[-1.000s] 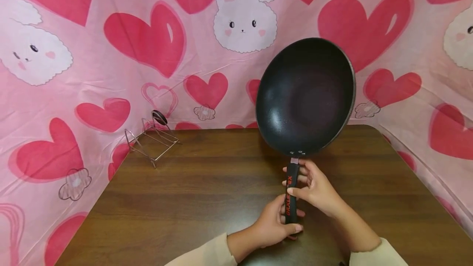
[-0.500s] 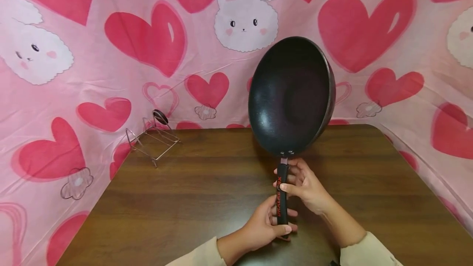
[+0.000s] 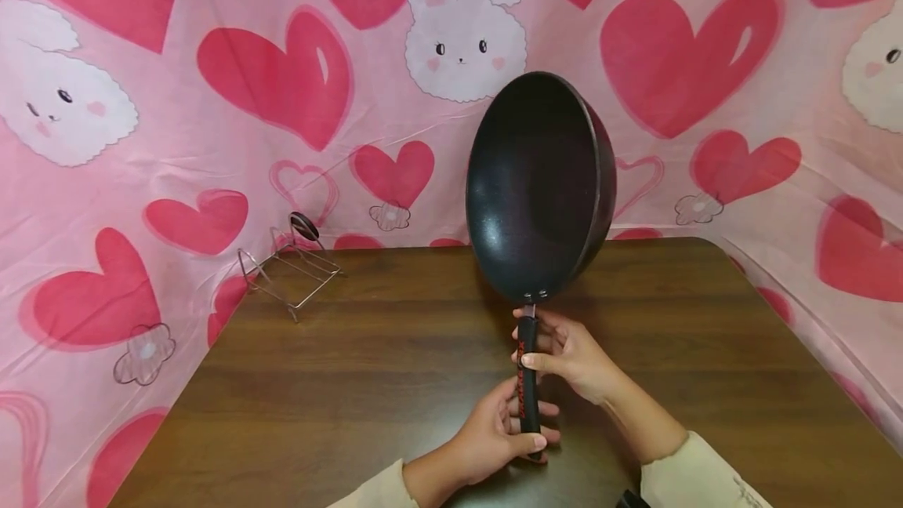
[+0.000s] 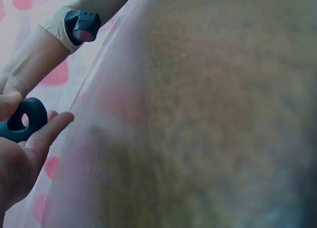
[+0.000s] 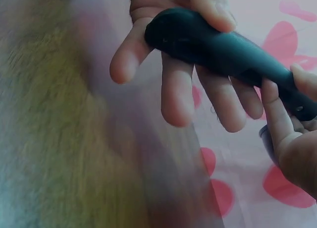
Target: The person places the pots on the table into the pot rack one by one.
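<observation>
Here, we see a deep, round-bowled pan [image 3: 532, 194] held up in the air above the surface [image 3: 339, 390], its hollow turned toward us and angled to the left. The inside is dark and smooth, with a soft sheen low on the curve, and a thin rim runs round it. Two small metal rivets [image 3: 536, 295] show at the base of the bowl, beside a short silvery neck [image 3: 530, 310]. From there the handle [image 3: 531, 402] points downward, black and rounded, printed with red letters; its end has a loop-shaped hole.

Both hands hold that handle. The right hand [image 3: 573, 357] grips it near the neck, thumb on the front and fingers behind. The left hand [image 3: 490, 433] holds the lower end, thumb laid across it and fingers spread out behind.

Pale cream sleeves [image 3: 701, 473] reach both wrists, and we notice a black device [image 4: 83, 27] strapped at the right cuff.

Farther off, at the surface's far left corner, stands a rack [image 3: 296, 277] of thin, shiny bent wire, with a dark disc [image 3: 304, 226] at its back. The surface is brown with a wood grain; behind it hangs wrinkled pink cloth [image 3: 395, 108] printed with red hearts and white rabbits.
</observation>
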`<state>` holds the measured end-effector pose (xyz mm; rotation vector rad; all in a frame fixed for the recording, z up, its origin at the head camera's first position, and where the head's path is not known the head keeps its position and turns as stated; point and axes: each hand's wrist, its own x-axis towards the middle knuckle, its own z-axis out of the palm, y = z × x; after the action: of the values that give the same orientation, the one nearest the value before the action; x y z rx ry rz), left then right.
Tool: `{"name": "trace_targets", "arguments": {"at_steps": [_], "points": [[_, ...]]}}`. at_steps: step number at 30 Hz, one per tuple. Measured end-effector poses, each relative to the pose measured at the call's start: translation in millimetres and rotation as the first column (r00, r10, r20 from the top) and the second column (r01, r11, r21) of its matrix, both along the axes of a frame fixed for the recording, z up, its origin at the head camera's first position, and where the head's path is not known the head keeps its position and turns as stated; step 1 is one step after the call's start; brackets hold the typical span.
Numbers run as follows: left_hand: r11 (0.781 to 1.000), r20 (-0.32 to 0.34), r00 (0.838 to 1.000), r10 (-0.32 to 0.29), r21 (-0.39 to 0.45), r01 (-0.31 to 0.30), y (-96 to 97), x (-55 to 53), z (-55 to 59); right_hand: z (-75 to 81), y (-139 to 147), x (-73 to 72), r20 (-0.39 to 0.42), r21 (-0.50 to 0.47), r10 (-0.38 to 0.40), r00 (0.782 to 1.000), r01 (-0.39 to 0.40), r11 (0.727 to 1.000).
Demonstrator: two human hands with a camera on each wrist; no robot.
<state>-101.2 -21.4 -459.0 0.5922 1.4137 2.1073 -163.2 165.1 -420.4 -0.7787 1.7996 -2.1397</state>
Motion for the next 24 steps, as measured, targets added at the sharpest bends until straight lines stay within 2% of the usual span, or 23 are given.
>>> {"name": "trace_targets", "arguments": {"at_steps": [5, 8, 12, 14, 19, 24], "points": [[0.999, 0.035, 0.999, 0.014, 0.052, -0.016, -3.6, -1.7, -3.6, 6.3, -7.8, -2.2, -0.033, 0.035, -0.006, 0.999, 0.007, 0.999], [0.995, 0.027, 0.995, 0.092, 0.039, -0.093, -5.5, -1.7, -6.2, 10.5, -12.8, -4.1, -0.056, 0.072, -0.019, 0.998, 0.023, 0.997], [0.971, -0.011, 0.971, 0.239, -0.011, -0.239, -6.4, 0.9, -5.8, 15.5, -20.1, -8.8, -0.099, 0.132, -0.040, 0.994, 0.053, 0.990], [0.957, -0.016, 0.958, 0.287, -0.025, -0.287, -6.4, 2.3, -4.2, 17.4, -24.3, -11.5, -0.128, 0.163, -0.038, 0.991, 0.059, 0.985], [0.939, -0.021, 0.939, 0.342, -0.036, -0.343, -8.3, 1.8, -4.1, 23.6, -37.5, -16.3, -0.181, 0.228, 0.000, 0.983, 0.042, 0.973], [0.923, -0.032, 0.923, 0.383, -0.032, -0.384, -11.7, -2.8, -6.1, 33.0, -51.2, -20.9, -0.199, 0.304, 0.049, 0.979, 0.015, 0.952]]}}
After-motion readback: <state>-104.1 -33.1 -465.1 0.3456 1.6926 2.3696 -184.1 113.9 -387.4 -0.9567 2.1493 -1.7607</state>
